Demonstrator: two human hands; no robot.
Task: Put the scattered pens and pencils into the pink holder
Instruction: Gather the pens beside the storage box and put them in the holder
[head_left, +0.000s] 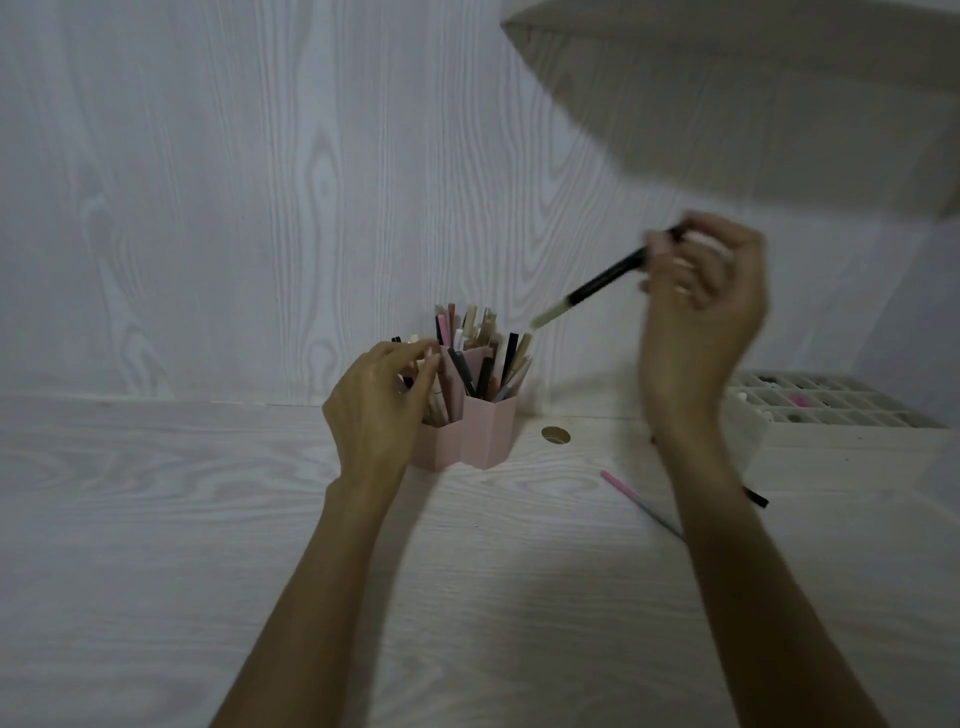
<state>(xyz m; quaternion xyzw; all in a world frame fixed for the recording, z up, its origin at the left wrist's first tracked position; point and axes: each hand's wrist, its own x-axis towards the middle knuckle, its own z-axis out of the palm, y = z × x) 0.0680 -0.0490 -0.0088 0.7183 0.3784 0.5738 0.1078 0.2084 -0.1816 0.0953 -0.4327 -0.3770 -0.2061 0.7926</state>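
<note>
Pink holder crammed with pens, perhaps pencils too.

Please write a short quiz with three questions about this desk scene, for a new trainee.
1. True or false: the right hand holds a black pen above the desk.
2. Where is the left hand? A) flat on the desk B) at the pink holder C) on the white organizer
3. Fill in: a pink ____ lies on the desk near the right forearm.

Key: 1 true; 2 B; 3 pencil.
</note>
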